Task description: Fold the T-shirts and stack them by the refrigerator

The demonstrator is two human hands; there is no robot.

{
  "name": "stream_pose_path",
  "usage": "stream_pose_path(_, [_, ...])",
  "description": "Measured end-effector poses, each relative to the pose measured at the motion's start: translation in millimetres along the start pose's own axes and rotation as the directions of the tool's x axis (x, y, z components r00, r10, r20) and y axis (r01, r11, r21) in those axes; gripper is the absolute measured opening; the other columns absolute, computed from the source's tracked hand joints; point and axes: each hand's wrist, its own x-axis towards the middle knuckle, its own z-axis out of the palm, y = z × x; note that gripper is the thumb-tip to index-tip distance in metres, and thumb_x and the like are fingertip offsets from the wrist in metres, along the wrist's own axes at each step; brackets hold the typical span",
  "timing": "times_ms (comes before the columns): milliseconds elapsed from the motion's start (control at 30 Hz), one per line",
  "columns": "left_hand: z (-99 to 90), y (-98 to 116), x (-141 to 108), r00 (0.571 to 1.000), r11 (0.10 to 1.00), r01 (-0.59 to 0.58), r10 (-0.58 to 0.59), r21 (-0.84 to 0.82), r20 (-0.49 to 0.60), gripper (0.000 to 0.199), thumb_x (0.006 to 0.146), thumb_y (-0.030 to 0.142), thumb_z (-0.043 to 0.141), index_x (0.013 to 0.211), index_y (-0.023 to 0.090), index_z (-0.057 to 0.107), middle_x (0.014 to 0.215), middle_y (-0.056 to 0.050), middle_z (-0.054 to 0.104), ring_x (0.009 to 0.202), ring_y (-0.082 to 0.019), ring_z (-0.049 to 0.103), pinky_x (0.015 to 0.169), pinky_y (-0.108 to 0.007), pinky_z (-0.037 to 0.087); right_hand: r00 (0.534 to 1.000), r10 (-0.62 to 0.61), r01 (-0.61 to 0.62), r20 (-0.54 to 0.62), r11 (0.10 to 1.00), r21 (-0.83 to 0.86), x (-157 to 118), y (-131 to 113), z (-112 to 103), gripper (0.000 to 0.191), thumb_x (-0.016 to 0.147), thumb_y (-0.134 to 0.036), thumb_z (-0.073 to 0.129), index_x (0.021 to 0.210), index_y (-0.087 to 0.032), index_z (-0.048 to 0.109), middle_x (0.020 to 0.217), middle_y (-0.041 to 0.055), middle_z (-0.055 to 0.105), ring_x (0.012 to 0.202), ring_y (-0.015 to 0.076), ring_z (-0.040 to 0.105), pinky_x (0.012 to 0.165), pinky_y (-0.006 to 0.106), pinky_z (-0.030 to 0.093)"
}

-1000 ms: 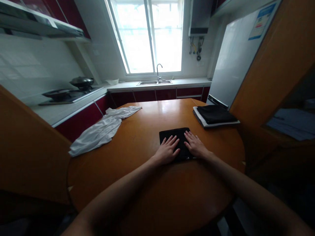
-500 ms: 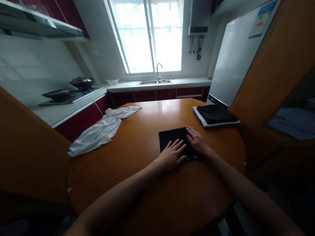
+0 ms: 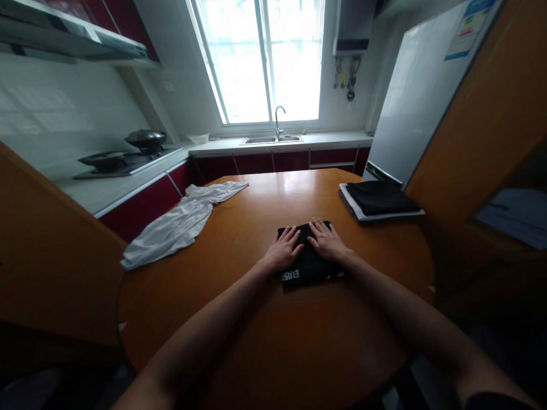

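A folded black garment [image 3: 310, 267] lies flat on the wooden table in front of me, white lettering showing at its near left corner. On its left part rests my left hand [image 3: 284, 249], palm down with the fingers stretched out. My right hand [image 3: 326, 239] lies flat on the far right part, fingers also extended. Neither hand grips the cloth. Both hands cover some of its upper surface, and the exact kind of garment cannot be made out.
On the round wooden table [image 3: 205, 302], a crumpled white garment [image 3: 171, 230] lies at the left edge. A stack of folded clothes [image 3: 380, 199], black on top, sits at the right. Beyond are a counter with a sink [image 3: 260, 140], a stove [image 3: 128, 162] and a fridge [image 3: 410, 102].
My left hand has moved away from me and slightly left, uncovering the white lettering. The right hand has shifted left across the garment. The camera view has moved slightly.
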Motion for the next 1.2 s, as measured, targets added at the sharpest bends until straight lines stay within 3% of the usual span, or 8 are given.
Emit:
stream_pose_path(167, [4.2, 1, -2, 0.999, 1.0, -0.001, 0.0, -0.008, -0.034, 0.061, 0.103, 0.05, 0.036, 0.157, 0.022, 0.034, 0.166, -0.008, 0.021, 0.155, -0.027, 0.013, 0.123, -0.059, 0.013, 1.0, 0.004, -0.004, 0.026, 1.0, 0.0, 2, 6, 13, 0.063, 0.103, -0.047, 0.032, 0.159, -0.016, 0.03, 0.167, 0.0103, 0.022, 0.155, 0.0234, 0.014, 0.124, 0.053, 0.011])
stream_pose_path(400, [-7.4, 7, 5, 0.985, 0.998, -0.052, 0.045, -0.039, -0.168, 0.054, 0.101, 0.036, 0.041, 0.153, 0.022, 0.041, 0.163, -0.008, 0.033, 0.153, -0.025, 0.022, 0.124, -0.051, 0.015, 0.98, 0.082, -0.08, -0.183, 0.997, 0.02, 1, 8, -4, 0.057, 0.104, -0.034, 0.029, 0.157, -0.015, 0.033, 0.165, 0.0114, 0.027, 0.154, 0.0257, 0.018, 0.123, 0.054, 0.01])
stream_pose_path(600, [-3.2, 14, 4, 0.995, 0.993, -0.098, 0.097, -0.063, -0.02, 0.06, 0.102, 0.046, 0.04, 0.156, 0.022, 0.035, 0.165, -0.008, 0.027, 0.154, -0.027, 0.017, 0.124, -0.056, 0.012, 1.0, 0.025, -0.025, 0.018, 1.0, 0.004, 0, 7, 6, 0.058, 0.103, -0.038, 0.034, 0.158, -0.018, 0.032, 0.166, 0.0089, 0.024, 0.154, 0.0254, 0.015, 0.123, 0.055, 0.013])
stream_pose_path(767, [-4.2, 11, 3, 0.992, 0.994, -0.078, 0.069, -0.083, -0.108, 0.06, 0.102, 0.048, 0.038, 0.156, 0.021, 0.036, 0.164, -0.007, 0.029, 0.154, -0.025, 0.018, 0.124, -0.049, 0.017, 0.993, 0.079, -0.076, -0.09, 0.996, 0.036, 0, 15, 4, 0.058, 0.104, -0.038, 0.03, 0.157, -0.014, 0.033, 0.165, 0.0117, 0.026, 0.154, 0.0244, 0.018, 0.123, 0.054, 0.014])
stream_pose_path(900, [-3.4, 7, 4, 0.996, 0.995, -0.089, 0.088, -0.044, -0.018, 0.063, 0.101, 0.051, 0.041, 0.156, 0.021, 0.035, 0.166, -0.008, 0.025, 0.155, -0.028, 0.015, 0.124, -0.055, 0.012, 0.993, 0.112, -0.109, -0.041, 0.991, 0.081, -1, 22, 1, 0.057, 0.103, -0.04, 0.034, 0.156, -0.017, 0.037, 0.165, 0.0108, 0.028, 0.153, 0.0269, 0.02, 0.122, 0.055, 0.018])
stream_pose_path(967, [-5.7, 7, 4, 0.997, 0.996, -0.074, 0.073, -0.047, -0.028, 0.063, 0.101, 0.049, 0.041, 0.156, 0.018, 0.036, 0.165, -0.01, 0.027, 0.154, -0.028, 0.017, 0.124, -0.053, 0.014, 0.977, 0.176, -0.158, -0.124, 0.977, 0.142, -1, 26, -5, 0.054, 0.103, -0.038, 0.036, 0.152, -0.015, 0.043, 0.161, 0.013, 0.037, 0.15, 0.0266, 0.03, 0.121, 0.048, 0.024])
stream_pose_path(1067, [-13.5, 13, 1, 0.995, 0.998, -0.053, 0.049, -0.044, -0.091, 0.062, 0.101, 0.045, 0.043, 0.155, 0.014, 0.038, 0.163, -0.012, 0.032, 0.153, -0.029, 0.021, 0.124, -0.05, 0.018, 0.895, 0.383, -0.309, -0.228, 0.901, 0.304, -1, 38, -20, 0.048, 0.102, -0.035, 0.041, 0.141, -0.011, 0.055, 0.145, 0.0188, 0.055, 0.138, 0.0275, 0.047, 0.115, 0.039, 0.034])
stream_pose_path(1200, [-17.4, 32, -6, 0.979, 0.987, -0.16, 0.154, -0.032, -0.13, 0.059, 0.101, 0.045, 0.044, 0.154, 0.019, 0.039, 0.162, -0.01, 0.034, 0.153, -0.026, 0.021, 0.125, -0.047, 0.018, 0.84, 0.542, -0.476, -0.003, 0.741, 0.474, -9, 55, -34, 0.028, 0.094, -0.033, 0.06, 0.104, -0.01, 0.072, 0.104, 0.0185, 0.074, 0.105, 0.0289, 0.068, 0.091, 0.035, 0.052])
